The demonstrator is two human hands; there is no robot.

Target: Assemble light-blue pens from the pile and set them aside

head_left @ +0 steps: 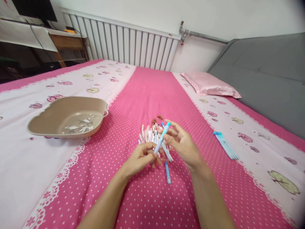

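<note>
A light blue pen (160, 142) with a turquoise end slants between my two hands above the bed. My left hand (140, 158) pinches its lower end with thumb and fingers. Closer to the turquoise end, my right hand (183, 144) is closed around the pen with its fingers curved. Below and behind them lies a loose pile of pens (149, 135) in pink, white and blue, some with brown figures at their ends; my hands cover part of it. One blue pen (168, 173) lies just in front of the pile.
To the left, a beige basin (97, 129) holds several white and grey scraps. A row of light blue pens (226, 145) lies at the right. Farther back are a pink pillow (209, 84), a grey headboard (264, 70), a white radiator (126, 41) and a desk (64, 41).
</note>
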